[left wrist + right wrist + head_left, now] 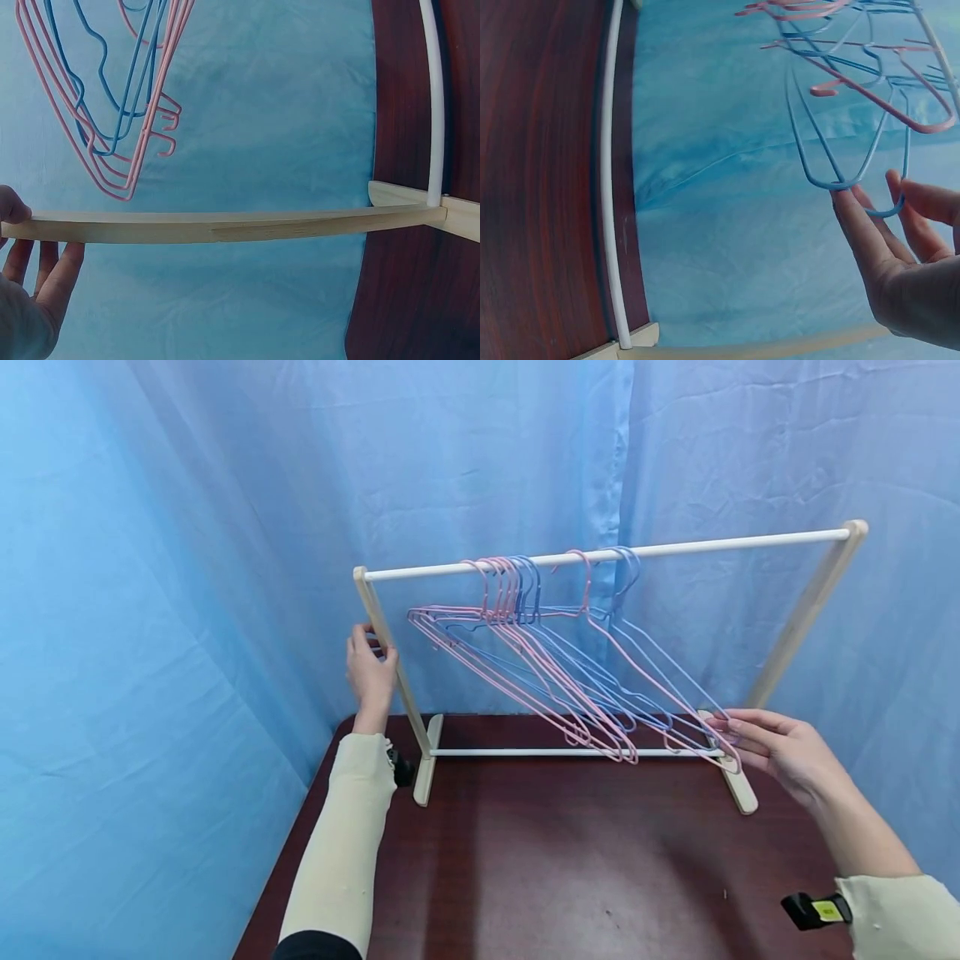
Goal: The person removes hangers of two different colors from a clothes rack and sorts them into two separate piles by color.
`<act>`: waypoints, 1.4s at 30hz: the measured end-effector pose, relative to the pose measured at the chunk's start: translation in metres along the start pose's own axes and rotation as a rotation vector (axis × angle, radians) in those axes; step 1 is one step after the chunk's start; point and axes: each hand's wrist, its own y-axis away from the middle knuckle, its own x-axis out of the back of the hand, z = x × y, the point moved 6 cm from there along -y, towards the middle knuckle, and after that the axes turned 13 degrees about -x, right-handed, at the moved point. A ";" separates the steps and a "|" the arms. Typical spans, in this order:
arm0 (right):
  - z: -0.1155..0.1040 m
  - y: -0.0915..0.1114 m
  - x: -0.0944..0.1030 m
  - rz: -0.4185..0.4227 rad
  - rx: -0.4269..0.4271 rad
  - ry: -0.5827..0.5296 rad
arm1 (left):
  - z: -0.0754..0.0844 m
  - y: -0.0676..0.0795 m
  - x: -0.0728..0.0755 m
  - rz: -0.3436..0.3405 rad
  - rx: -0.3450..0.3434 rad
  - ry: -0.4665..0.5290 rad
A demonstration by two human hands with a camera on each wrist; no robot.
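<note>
Slanting up toward ten o'clock from the nearer right hand (791, 760), a blue hanger (885, 214) was pinched at its lower corner; the wooden post (187, 228) was gripped by the left hand (371, 677).
</note>
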 end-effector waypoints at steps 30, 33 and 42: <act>-0.011 0.029 0.041 0.006 0.122 -0.493 | -0.001 -0.003 -0.002 -0.011 -0.006 -0.017; -0.010 0.033 0.043 0.001 0.134 -0.516 | -0.002 -0.004 -0.003 -0.010 -0.006 -0.021; -0.008 0.039 0.050 0.079 0.130 -0.482 | -0.003 -0.003 -0.003 -0.004 -0.010 -0.002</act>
